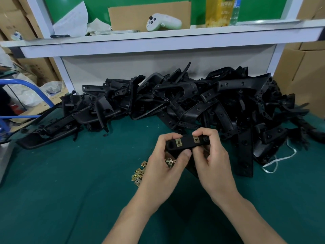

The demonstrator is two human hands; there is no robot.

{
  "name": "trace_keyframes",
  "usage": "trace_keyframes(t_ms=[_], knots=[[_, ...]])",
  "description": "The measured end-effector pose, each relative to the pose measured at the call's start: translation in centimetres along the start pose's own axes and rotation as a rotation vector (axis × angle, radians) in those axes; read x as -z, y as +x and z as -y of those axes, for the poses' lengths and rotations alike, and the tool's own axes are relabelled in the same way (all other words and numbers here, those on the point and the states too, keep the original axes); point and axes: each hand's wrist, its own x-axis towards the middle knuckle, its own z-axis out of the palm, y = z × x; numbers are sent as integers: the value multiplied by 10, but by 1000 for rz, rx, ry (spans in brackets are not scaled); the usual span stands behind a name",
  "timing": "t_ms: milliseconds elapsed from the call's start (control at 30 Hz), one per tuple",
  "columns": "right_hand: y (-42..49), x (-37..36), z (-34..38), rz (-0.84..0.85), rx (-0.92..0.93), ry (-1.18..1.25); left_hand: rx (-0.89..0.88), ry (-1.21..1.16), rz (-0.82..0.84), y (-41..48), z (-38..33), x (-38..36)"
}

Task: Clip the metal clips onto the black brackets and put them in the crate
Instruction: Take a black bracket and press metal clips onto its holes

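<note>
Both hands hold one black bracket above the green table, just in front of the pile. Two brass-coloured metal clips sit on it, one near its left end and one further right. My left hand grips the bracket's left end, thumb under it, and a loose clip shows in its palm. My right hand pinches the right part, fingers curled over the top by the right clip. A small heap of loose metal clips lies on the table left of my left hand. No crate is in view.
A big pile of black brackets spreads across the back of the green table. A white string lies at the right. Above runs a white shelf with a white controller, cardboard and a bottle. Cardboard boxes stand on both sides.
</note>
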Motion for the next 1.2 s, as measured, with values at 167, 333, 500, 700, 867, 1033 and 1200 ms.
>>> trace_keyframes(t_ms=[167, 333, 500, 700, 867, 1033, 1200], knots=[[0, -1, 2, -2, 34, -29, -49, 23, -40, 2, 3, 2], [0, -1, 5, -27, 85, -107, -22, -1, -36, 3, 6, 1], [1, -2, 6, -54, 151, -244, 3, -31, 9, 3, 9, -1], [2, -1, 4, -56, 191, -294, -4, -45, 32, 2, 12, -2], [2, -1, 4, -63, 191, -296, -15, -46, 30, 3, 12, -2], [2, -1, 4, -58, 159, -263, -16, -22, 11, 3, 12, -2], [-1, 2, 4, -39, 68, -116, -108, 97, -94, 0, 8, -2]])
